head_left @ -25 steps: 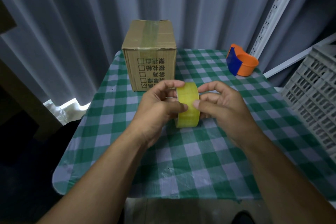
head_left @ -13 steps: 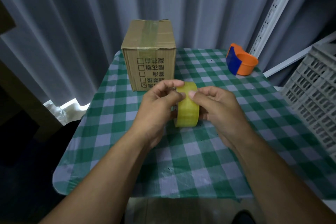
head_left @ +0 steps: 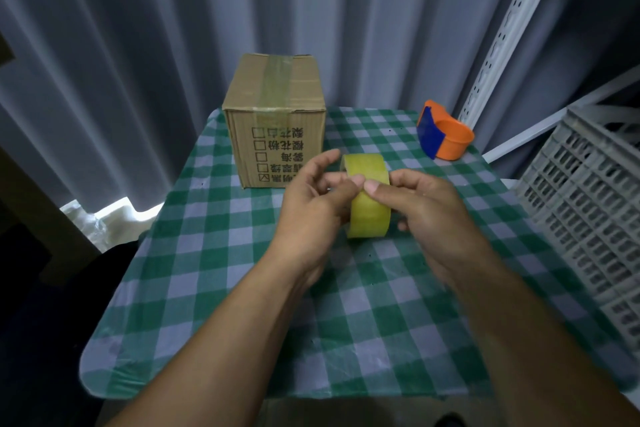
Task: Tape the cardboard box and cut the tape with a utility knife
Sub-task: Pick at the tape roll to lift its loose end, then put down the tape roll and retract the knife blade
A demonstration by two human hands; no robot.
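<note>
Grey pleated curtains are seen behind a small table [head_left: 214,288] covered with a green-and-white checked cloth. At the far left of the table a closed cardboard box [head_left: 275,121] stands upright, with a strip of yellowish tape already laid along its top seam and down onto its front face; printed characters and small check squares are seen on that face. At the far right corner an orange and blue tape dispenser [head_left: 445,139] is set, well apart from the box. A grey perforated plastic crate [head_left: 585,211] is seen beside the table on the right, and a white slotted rail [head_left: 502,38] rises behind the dispenser.

Near the middle of the table, just in front of the box, a yellowish roll of packing tape [head_left: 369,201] is held on edge between both hands. The left hand [head_left: 311,204] is curled around the roll's left side, its thumb pressed on the outer band. The right hand [head_left: 429,211] is closed on the right side, with its thumb tip pressed to the band beside the left thumb. Whether a loose tape end is pinched cannot be told. No utility knife can be made out.
</note>
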